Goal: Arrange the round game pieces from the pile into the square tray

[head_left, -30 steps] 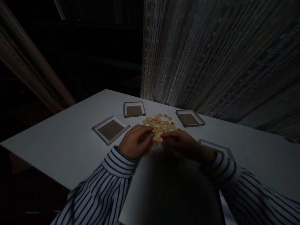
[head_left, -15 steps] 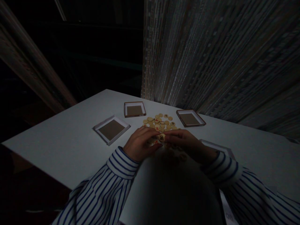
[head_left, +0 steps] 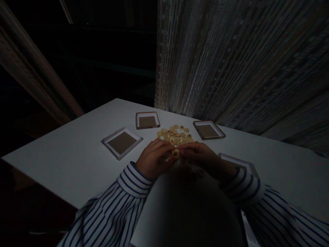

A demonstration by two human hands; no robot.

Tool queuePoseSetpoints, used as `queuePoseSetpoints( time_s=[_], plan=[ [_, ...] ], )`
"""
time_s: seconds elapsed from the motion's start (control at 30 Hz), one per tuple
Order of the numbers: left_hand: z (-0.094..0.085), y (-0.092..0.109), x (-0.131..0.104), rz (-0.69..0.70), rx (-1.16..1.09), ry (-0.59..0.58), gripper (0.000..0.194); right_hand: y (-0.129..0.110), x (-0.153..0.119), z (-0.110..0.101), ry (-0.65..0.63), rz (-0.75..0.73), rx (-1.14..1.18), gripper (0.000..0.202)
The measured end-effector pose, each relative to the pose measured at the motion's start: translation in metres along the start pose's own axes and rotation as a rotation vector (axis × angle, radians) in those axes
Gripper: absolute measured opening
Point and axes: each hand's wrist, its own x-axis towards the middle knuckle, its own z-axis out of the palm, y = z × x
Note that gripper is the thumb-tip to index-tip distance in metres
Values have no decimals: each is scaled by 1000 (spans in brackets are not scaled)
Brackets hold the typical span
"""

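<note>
Between the fingertips of both hands is a round, pale Chinese chess piece (head_left: pixel 175 153) with a dark character on its face, turned up towards me. My left hand (head_left: pixel 153 157) pinches it from the left with curled fingers and thumb. On the other side, the fingertips of my right hand (head_left: pixel 204 155) close on its right edge; the right thumb is hidden. Just beyond my hands lies a loose heap of Chinese chess pieces (head_left: pixel 177 135), some marked in red and some in black. Shadow covers more pieces below my right hand.
Shallow open boxes surround the heap on the white table (head_left: pixel 84 147): a left box (head_left: pixel 121 142), a far box (head_left: pixel 147 120), a right box (head_left: pixel 209 130), and a near-right box (head_left: pixel 238 162) partly behind my right arm. A string curtain (head_left: pixel 205 61) hangs behind the table.
The held piece has shifted slightly left and down and its marked face is turned more squarely to me. My right fingertips have moved a little left with it.
</note>
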Motion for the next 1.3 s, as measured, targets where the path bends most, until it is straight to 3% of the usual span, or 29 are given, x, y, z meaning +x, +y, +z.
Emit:
queuePoseSetpoints(
  time_s=[0.13,0.47,0.77,1.3],
  plan=[
    [1,-1,-1,12,31,-28,22,0,1,1,75,21,47,28],
    [2,1,0,5,-8,15,20,-5,-1,1,105,49,97,29],
    [3,1,-3,-246,-261,30,18,4,-4,-1,97,-30,119,33],
    [9,7,2,-561,-642,76,11,11,-12,6,80,-307,-226,30]
  ],
)
